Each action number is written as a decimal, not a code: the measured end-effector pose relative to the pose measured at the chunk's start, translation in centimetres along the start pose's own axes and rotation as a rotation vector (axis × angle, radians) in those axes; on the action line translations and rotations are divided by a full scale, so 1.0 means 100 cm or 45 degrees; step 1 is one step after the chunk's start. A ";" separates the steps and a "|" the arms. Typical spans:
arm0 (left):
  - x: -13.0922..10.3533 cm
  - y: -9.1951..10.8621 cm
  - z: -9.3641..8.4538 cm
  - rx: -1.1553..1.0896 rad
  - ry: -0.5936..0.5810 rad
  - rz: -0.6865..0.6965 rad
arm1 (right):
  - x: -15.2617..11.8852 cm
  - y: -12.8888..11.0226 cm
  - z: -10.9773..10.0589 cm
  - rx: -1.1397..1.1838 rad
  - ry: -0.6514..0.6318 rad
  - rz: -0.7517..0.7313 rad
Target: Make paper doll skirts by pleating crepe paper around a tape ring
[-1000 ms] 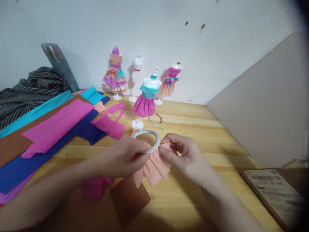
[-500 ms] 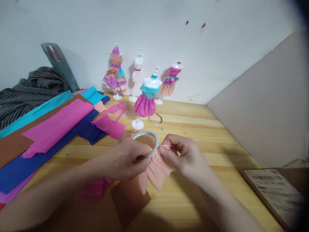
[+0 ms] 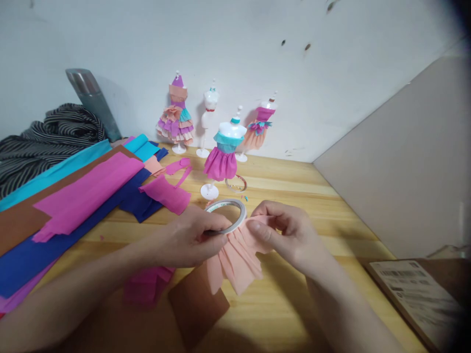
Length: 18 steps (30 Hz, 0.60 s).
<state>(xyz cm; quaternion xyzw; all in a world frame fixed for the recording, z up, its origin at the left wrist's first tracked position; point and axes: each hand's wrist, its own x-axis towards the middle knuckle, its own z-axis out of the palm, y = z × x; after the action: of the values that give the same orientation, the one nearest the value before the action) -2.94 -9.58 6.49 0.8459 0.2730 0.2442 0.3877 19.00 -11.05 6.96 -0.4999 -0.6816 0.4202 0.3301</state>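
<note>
In the head view, a roll of tape [image 3: 241, 215] is gripped by my left hand [image 3: 195, 238], its fingers closed around the ring's near left side. Pleated peach crepe paper [image 3: 239, 267] hangs from the roll's near edge, its gathers fanning downward. My right hand [image 3: 289, 238] pinches the right end of that paper between thumb and forefinger, a little apart from the roll. Just behind the roll stands a small mannequin [image 3: 230, 130] in a turquoise top and magenta skirt. Beneath the peach paper lies a brown paper square [image 3: 198, 306].
Coloured paper sheets [image 3: 88, 191] and a striped cloth [image 3: 55, 130] cover the left side. Along the wall stand a ruffled-dress mannequin [image 3: 176, 115], a bare one [image 3: 211, 100] and a pink-topped one [image 3: 263, 122]. A thin ring [image 3: 236, 184] lies behind the roll; a labelled cardboard box [image 3: 415, 294] sits right.
My right hand has moved slightly right, away from the roll, drawing out the end of the peach paper. More pleats now show below the roll. The camera view has shifted slightly.
</note>
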 end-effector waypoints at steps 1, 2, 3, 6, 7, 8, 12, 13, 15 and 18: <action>0.000 0.000 0.000 0.013 0.003 0.001 | 0.000 0.000 0.001 -0.030 0.016 -0.010; 0.000 0.000 0.000 0.025 0.007 -0.001 | 0.000 -0.001 0.001 -0.055 0.028 -0.020; 0.000 0.000 0.000 0.033 0.010 -0.002 | -0.001 -0.002 0.002 -0.079 0.038 -0.032; 0.001 0.001 0.000 0.045 0.017 -0.007 | -0.003 -0.008 0.003 -0.165 0.075 -0.125; 0.001 0.001 0.000 0.045 0.022 -0.004 | -0.004 -0.010 0.004 -0.204 0.089 -0.171; 0.002 0.001 0.000 0.046 0.028 0.000 | -0.006 -0.012 0.004 -0.247 0.099 -0.215; 0.002 -0.001 0.003 0.078 0.059 0.036 | -0.013 -0.016 0.010 -0.384 0.098 -0.366; 0.002 -0.002 0.004 0.095 0.068 0.044 | -0.014 -0.016 0.011 -0.411 0.080 -0.401; 0.002 -0.003 0.005 0.123 0.083 0.044 | -0.018 -0.016 0.014 -0.459 0.046 -0.473; 0.002 -0.003 0.005 0.121 0.084 0.034 | -0.022 -0.017 0.015 -0.507 0.021 -0.534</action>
<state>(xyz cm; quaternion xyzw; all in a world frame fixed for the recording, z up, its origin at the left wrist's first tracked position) -2.55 -9.56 5.95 0.8584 0.2856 0.2639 0.3346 17.61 -13.77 7.80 -0.4063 -0.8366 0.1965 0.3106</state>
